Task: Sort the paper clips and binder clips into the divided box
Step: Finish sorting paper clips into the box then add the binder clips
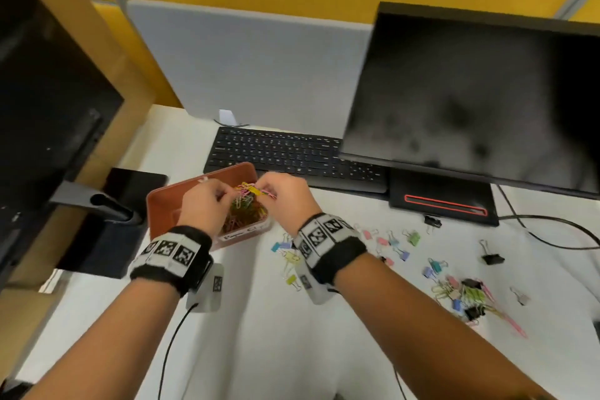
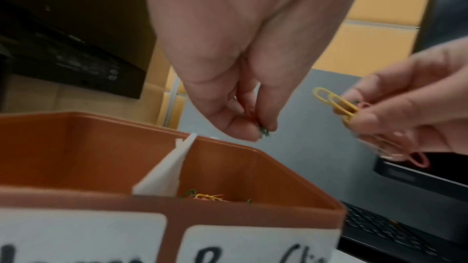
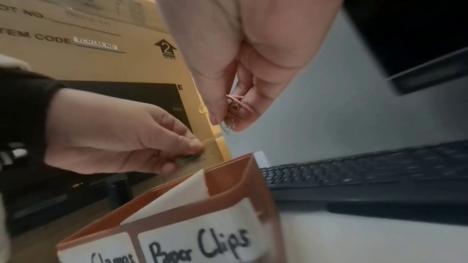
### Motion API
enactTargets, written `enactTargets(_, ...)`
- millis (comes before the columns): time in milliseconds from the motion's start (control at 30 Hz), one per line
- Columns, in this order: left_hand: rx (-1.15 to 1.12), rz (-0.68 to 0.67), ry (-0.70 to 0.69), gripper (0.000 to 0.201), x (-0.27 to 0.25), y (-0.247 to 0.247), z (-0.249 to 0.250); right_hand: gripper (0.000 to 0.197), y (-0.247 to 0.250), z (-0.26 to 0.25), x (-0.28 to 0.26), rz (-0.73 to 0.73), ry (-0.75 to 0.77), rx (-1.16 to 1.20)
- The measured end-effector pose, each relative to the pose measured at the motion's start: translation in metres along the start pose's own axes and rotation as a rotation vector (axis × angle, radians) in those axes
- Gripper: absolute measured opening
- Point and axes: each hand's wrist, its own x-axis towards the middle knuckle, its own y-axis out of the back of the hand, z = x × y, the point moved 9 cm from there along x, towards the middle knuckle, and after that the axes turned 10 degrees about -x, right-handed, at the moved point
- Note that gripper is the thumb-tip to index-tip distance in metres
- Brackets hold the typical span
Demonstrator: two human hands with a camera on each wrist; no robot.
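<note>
Above the rust-brown plastic divided box (image 1: 156, 204) at frame centre-left, both hands hover over its right section, labelled "Paper Clips". Right hand (image 1: 285, 193) pinches a tangled bunch of coloured wire paper clips (image 1: 248, 189), long axis approx. left-right; left hand (image 1: 207, 201), equally near, pinches a small green clip (image 3: 188, 159). Pastel binder clips (image 1: 394, 245) lie on white desk (image 1: 259, 334), right of the hands.

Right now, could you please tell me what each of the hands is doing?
Left hand: pinching a green paper clip above the box.
Right hand: gripping a bunch of paper clips.
</note>
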Motion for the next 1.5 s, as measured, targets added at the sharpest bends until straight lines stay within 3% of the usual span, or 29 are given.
enactTargets(67,0.056,-0.053,0.025,0.019,0.01,-0.003,-0.009,0.02,-0.022,-0.009,0.02,-0.028,-0.068,0.002)
enactTargets(167,0.039,-0.051,-0.043,0.028,0.003,0.0,0.0,0.039,-0.039,-0.01,0.023,-0.084,-0.128,0.017)
enactTargets(300,-0.174,-0.117,-0.184,0.022,-0.031,-0.009,0.024,0.026,-0.017,0.009,-0.02,-0.064,-0.074,0.148)
enactTargets(400,-0.224,-0.295,-0.256,0.016,-0.062,-0.05,0.036,0.022,0.011,0.069,-0.078,-0.047,-0.139,0.048)
enactTargets(567,-0.189,-0.552,-0.308,0.016,-0.114,-0.139,0.054,0.018,0.074,0.215,-0.187,0.12,-0.508,-0.08)
enactTargets(667,-0.163,-0.646,-0.331,0.014,-0.142,-0.189,0.067,0.024,0.1,0.265,-0.233,0.167,-0.641,-0.058)
enactTargets(733,-0.112,-0.703,-0.328,0.022,-0.158,-0.22,0.072,0.028,0.103,0.282,-0.247,0.118,-0.668,-0.027)
enactTargets(900,0.04,-0.775,-0.394,0.04,-0.189,-0.275,0.087,0.048,0.093,0.301,-0.253,-0.007,-0.558,-0.136)
enactTargets(1000,0.081,-0.764,-0.432,0.035,-0.198,-0.292,0.096,0.053,0.091,0.313,-0.253,-0.051,-0.537,-0.186)
enactTargets(1133,0.156,-0.725,-0.433,0.022,-0.194,-0.297,0.104,0.052,0.107,0.325,-0.257,0.009,-0.531,-0.24)
enactTargets(1267,0.134,-0.662,-0.455,0.029,-0.184,-0.294,0.133,0.039,0.125,0.321,-0.266,0.127,-0.452,-0.314)
enactTargets(1400,0.034,-0.623,-0.521,0.036,-0.177,-0.305,0.176,0.04,0.095,0.314,-0.274,-0.1,-0.392,-0.175)
enactTargets(1500,0.117,-0.64,-0.557,0.048,-0.172,-0.33,0.194,0.058,0.087,0.317,-0.275,-0.107,-0.357,-0.186)
